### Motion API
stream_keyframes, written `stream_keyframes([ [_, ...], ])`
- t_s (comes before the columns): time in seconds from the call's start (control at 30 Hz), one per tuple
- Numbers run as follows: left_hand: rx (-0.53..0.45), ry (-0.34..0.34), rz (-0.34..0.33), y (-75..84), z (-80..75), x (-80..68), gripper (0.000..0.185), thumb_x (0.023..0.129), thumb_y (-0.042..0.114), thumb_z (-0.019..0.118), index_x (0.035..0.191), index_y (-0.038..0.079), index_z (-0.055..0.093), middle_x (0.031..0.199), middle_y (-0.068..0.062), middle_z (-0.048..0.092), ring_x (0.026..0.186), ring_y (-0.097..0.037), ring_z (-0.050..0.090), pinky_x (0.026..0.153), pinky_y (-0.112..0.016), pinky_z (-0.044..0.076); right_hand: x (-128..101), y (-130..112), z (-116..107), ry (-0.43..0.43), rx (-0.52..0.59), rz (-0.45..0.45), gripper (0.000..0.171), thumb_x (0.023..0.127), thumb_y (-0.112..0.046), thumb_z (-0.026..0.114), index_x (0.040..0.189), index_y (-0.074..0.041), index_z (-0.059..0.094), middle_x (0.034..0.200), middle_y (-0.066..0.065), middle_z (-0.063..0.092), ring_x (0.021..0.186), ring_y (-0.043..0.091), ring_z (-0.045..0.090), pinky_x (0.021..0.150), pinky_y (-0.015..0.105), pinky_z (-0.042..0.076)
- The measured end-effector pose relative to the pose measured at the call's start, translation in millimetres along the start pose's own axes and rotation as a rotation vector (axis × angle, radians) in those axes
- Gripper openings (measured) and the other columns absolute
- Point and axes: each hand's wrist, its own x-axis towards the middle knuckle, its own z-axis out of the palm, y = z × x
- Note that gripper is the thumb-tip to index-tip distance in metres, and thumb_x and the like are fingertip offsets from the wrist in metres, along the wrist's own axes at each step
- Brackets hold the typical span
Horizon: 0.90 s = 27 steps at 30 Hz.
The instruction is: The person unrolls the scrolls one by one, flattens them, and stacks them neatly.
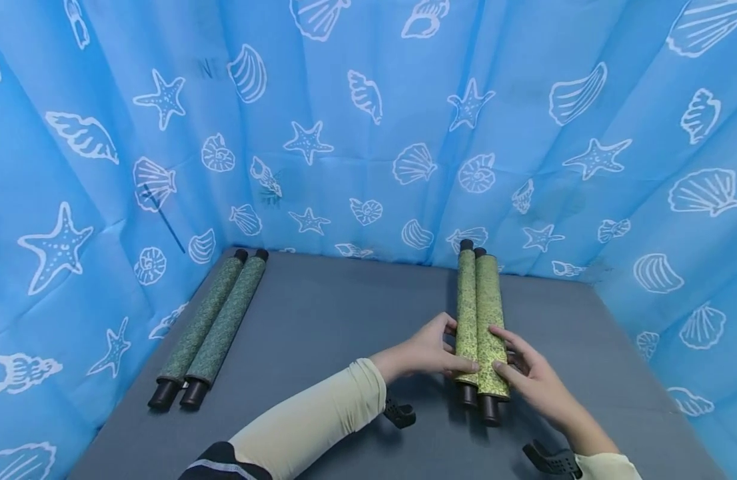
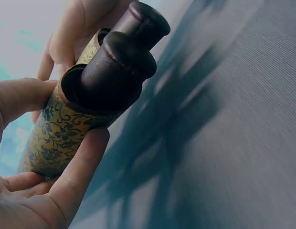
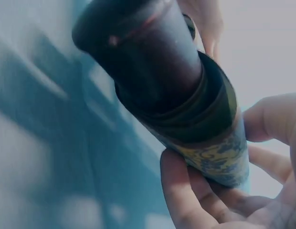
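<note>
Two yellow-green hanging scrolls, rolled up with dark rod ends, stand side by side in my hands at the right of the head view. My left hand (image 1: 431, 348) grips the left yellow scroll (image 1: 466, 300) near its lower end, thumb on top. Around the lower part of the right yellow scroll (image 1: 491, 307) curl the fingers of my right hand (image 1: 538, 385). Up close in the left wrist view, the left scroll (image 2: 55, 138) shows dark floral patterning, with fingers beneath it. The right wrist view has the right scroll (image 3: 217, 162) with a thick dark knob (image 3: 143, 52).
Two rolled green scrolls, one outer (image 1: 202, 320) and one inner (image 1: 229, 320), lie parallel on the left of the grey table (image 1: 344, 313). A blue shell-patterned curtain (image 1: 356, 133) borders the table at the back and sides.
</note>
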Motion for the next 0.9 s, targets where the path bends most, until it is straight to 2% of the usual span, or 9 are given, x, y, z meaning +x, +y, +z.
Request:
stream_keyframes([
  [0.03,0.011,0.005,-0.005,-1.8,-6.0,-4.1,0.06,0.089,0.019,0.087,0.133,0.015,0.046,0.136,-0.006,0.051,0.104,-0.017,0.067,0.071,-0.04,0.065,3,-2,6,-0.001,-0.029,-0.009,0.059,0.11,-0.015,0.059,0.165,-0.01,0.037,0.168,0.024,0.034,0.145,0.024,0.048,0.093,0.013,0.049],
  [0.1,0.031,0.011,-0.012,-4.5,-17.6,-13.3,0.062,0.09,0.019,0.087,0.136,0.014,0.046,0.138,-0.007,0.05,0.105,-0.018,0.067,0.072,-0.04,0.065,9,-8,19,-0.006,-0.058,-0.007,0.059,0.11,-0.016,0.059,0.165,-0.011,0.038,0.168,0.023,0.036,0.146,0.043,0.045,0.1,0.016,0.048],
  [0.2,0.055,-0.005,-0.013,-8.6,-32.9,-29.3,0.064,0.092,0.02,0.085,0.139,0.012,0.043,0.142,-0.011,0.048,0.104,-0.019,0.068,0.071,-0.04,0.064,15,-17,38,-0.019,-0.077,0.017,0.059,0.11,-0.017,0.061,0.164,-0.012,0.039,0.168,0.023,0.037,0.142,0.05,0.048,0.1,0.033,0.054],
  [0.27,0.066,-0.017,-0.015,-11.2,-41.4,-40.8,0.064,0.093,0.019,0.084,0.14,0.011,0.041,0.144,-0.012,0.046,0.103,-0.019,0.069,0.071,-0.04,0.065,18,-25,50,-0.036,-0.074,0.043,0.06,0.109,-0.018,0.062,0.164,-0.013,0.04,0.167,0.022,0.038,0.137,0.05,0.053,0.094,0.041,0.057],
  [0.33,0.072,-0.022,-0.027,-13.8,-48.9,-53.0,0.064,0.094,0.019,0.083,0.14,0.01,0.04,0.146,-0.014,0.045,0.104,-0.021,0.069,0.071,-0.04,0.065,20,-33,60,-0.064,-0.062,0.06,0.06,0.109,-0.019,0.063,0.164,-0.012,0.039,0.167,0.024,0.037,0.135,0.051,0.055,0.089,0.044,0.058],
  [0.43,0.089,0.004,-0.054,-16.7,-58.4,-69.8,0.065,0.093,0.02,0.084,0.141,0.01,0.04,0.149,-0.017,0.044,0.113,-0.026,0.068,0.072,-0.04,0.065,23,-42,73,-0.1,-0.043,0.075,0.06,0.108,-0.02,0.063,0.163,-0.012,0.04,0.167,0.024,0.037,0.133,0.051,0.056,0.084,0.043,0.059],
  [0.57,0.174,0.028,-0.07,-18.0,-69.6,-87.9,0.066,0.093,0.024,0.085,0.14,0.01,0.041,0.146,-0.017,0.049,0.12,-0.032,0.067,0.074,-0.037,0.062,27,-48,90,-0.137,-0.024,0.078,0.06,0.108,-0.021,0.064,0.163,-0.012,0.04,0.168,0.023,0.038,0.133,0.05,0.056,0.077,0.038,0.059],
  [0.77,0.289,0.032,-0.071,-20.8,-83.2,-105.3,0.065,0.091,0.032,0.086,0.135,0.01,0.043,0.13,-0.017,0.058,0.105,-0.022,0.071,0.071,-0.035,0.058,33,-52,112,-0.153,-0.026,0.093,0.061,0.107,-0.022,0.065,0.163,-0.016,0.042,0.168,0.018,0.039,0.135,0.047,0.055,0.073,0.032,0.057],
  [0.9,0.271,0.03,-0.074,-25.1,-91.1,-110.7,0.063,0.092,0.032,0.085,0.132,0.007,0.044,0.121,-0.017,0.059,0.086,-0.018,0.068,0.064,-0.033,0.053,40,-55,119,-0.157,-0.059,0.089,0.059,0.107,-0.023,0.066,0.161,-0.017,0.044,0.165,0.017,0.044,0.133,0.045,0.057,0.079,0.038,0.057],
])
